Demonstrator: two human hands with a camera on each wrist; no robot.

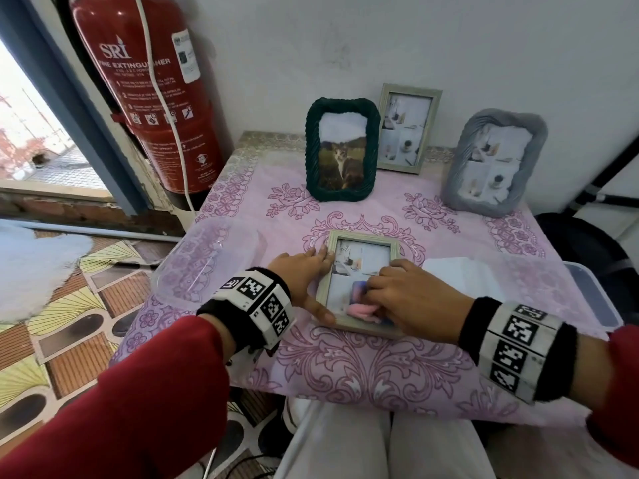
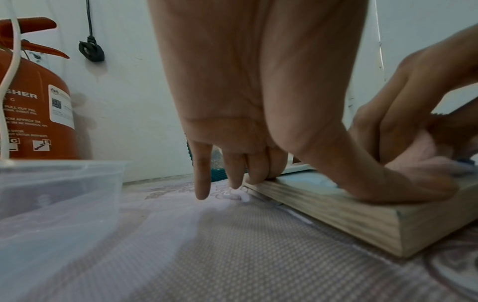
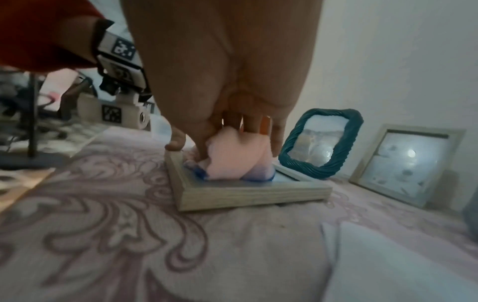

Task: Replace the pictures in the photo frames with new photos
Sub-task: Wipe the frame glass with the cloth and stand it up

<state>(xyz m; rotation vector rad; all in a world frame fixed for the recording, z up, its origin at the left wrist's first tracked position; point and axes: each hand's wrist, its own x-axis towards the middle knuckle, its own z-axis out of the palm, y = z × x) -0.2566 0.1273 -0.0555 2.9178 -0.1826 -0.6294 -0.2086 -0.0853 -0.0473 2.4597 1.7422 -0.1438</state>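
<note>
A pale wooden photo frame (image 1: 363,237) lies flat, glass up, on the pink tablecloth (image 1: 345,368). My left hand (image 1: 306,276) rests along its left side, with the thumb on the near-left corner and two fingertips at the far-left corner. In the left wrist view the frame (image 2: 349,216) shows under that thumb. My right hand (image 1: 409,299) grips a bunched pink cloth (image 1: 359,311) and presses it on the glass near the frame's front edge. The right wrist view shows the cloth (image 3: 238,159) squeezed under my fingers on the frame (image 3: 245,196).
Three frames stand by the wall: a green one with a cat photo (image 1: 342,150), a pale wooden one (image 1: 406,127) and a grey one (image 1: 494,162). A clear plastic tub (image 1: 204,264) sits left; white sheets (image 1: 463,274) lie right. A fire extinguisher (image 1: 148,91) hangs at the left.
</note>
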